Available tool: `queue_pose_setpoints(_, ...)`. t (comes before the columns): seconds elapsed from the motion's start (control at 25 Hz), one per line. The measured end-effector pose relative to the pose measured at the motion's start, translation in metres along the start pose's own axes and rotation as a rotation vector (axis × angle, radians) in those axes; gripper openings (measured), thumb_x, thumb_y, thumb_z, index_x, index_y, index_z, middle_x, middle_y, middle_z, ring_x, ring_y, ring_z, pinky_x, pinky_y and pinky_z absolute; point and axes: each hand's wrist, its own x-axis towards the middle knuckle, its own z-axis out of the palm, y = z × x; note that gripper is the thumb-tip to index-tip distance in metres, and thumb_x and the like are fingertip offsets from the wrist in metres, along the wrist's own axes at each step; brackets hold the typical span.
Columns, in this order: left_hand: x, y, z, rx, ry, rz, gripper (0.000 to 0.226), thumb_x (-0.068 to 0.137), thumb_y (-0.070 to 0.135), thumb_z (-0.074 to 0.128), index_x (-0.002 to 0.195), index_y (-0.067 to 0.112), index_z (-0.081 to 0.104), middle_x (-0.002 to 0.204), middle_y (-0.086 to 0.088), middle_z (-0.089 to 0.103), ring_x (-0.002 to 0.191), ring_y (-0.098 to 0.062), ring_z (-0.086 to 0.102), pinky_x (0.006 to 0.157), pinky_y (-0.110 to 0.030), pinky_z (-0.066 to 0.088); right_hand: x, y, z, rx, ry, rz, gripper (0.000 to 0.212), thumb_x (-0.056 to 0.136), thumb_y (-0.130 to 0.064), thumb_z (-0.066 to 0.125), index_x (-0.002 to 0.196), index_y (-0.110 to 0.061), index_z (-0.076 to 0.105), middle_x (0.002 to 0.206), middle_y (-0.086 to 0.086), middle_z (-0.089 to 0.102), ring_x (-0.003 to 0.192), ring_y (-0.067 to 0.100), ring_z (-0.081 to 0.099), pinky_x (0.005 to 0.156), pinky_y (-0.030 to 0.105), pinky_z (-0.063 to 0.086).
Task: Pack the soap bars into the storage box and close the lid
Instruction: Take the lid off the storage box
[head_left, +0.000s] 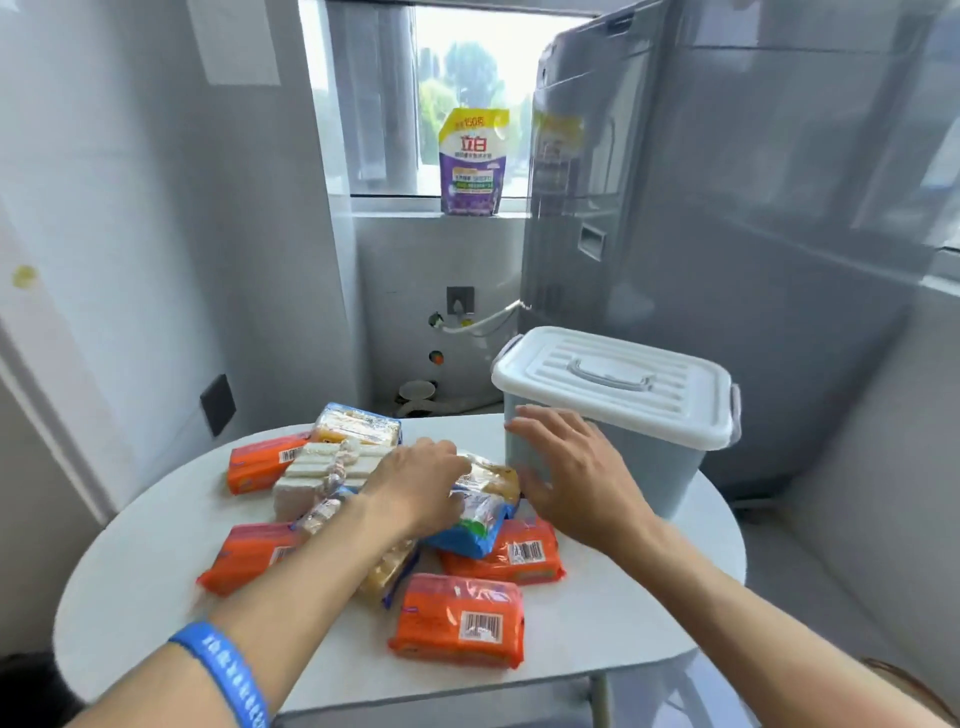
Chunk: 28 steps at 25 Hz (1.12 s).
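While the lid sits shut on the storage box at 2 o'clock of the table | left hand clasps blue-wrapped soap pack at centre | right hand spread, fingers on box wall | orange soap bars loose from 6 to 10 o'clock.

A small room with pale grey walls is seen. Daylight is let in through a window, where a detergent pouch is placed upright. A grey washing machine is set at the right, behind the white worktop.
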Motion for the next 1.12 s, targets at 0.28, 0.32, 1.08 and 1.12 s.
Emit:
queue_pose_setpoints(0.28, 0.053, 0.028, -0.01, -0.325, 0.419, -0.06, 0.035, 0.092, 0.021, 0.045, 0.124, 0.018, 0.057, 0.126, 0.0, 0.062, 0.112, -0.021, 0.054, 0.089, -0.039, 0.048, 0.013, 0.074, -0.013, -0.343, -0.108, 0.301, 0.056, 0.086, -0.018, 0.058, 0.14, -0.024, 0.046, 0.151, 0.002, 0.046, 0.133, 0.033, 0.043, 0.107, 0.045, 0.032)
queue_pose_setpoints(0.32, 0.065, 0.029, -0.01, -0.36, 0.447, -0.048, 0.036, 0.094, 0.021, 0.043, 0.128, 0.017, 0.054, 0.133, -0.001, 0.058, 0.119, -0.021, 0.051, 0.095, -0.039, 0.046, 0.011, 0.081, -0.008, -0.335, -0.065, 0.282, 0.049, 0.087, -0.015, 0.059, 0.134, -0.024, 0.053, 0.145, 0.0, 0.054, 0.126, 0.033, 0.05, 0.101, 0.044, 0.036)
queue_pose_setpoints(1.08, 0.151, -0.004, -0.012, -0.698, 0.599, -0.429, 0.029, 0.092, 0.021, 0.046, 0.109, 0.012, 0.068, 0.118, -0.008, 0.068, 0.104, -0.028, 0.061, 0.089, -0.038, 0.05, 0.008, 0.082, 0.011, -0.287, 0.15, 0.17, 0.033, 0.085, -0.017, 0.074, 0.117, -0.019, 0.071, 0.124, -0.001, 0.071, 0.113, 0.037, 0.065, 0.091, 0.049, 0.053)
queue_pose_setpoints(1.12, 0.141, 0.012, -0.019, -0.636, 0.608, -0.171, 0.033, 0.092, 0.029, 0.045, 0.112, 0.015, 0.067, 0.119, -0.004, 0.068, 0.106, -0.024, 0.059, 0.091, -0.037, 0.048, 0.011, 0.078, 0.009, -0.281, 0.126, 0.167, 0.033, 0.085, -0.016, 0.073, 0.118, -0.019, 0.07, 0.125, -0.001, 0.07, 0.114, 0.037, 0.064, 0.092, 0.049, 0.052)
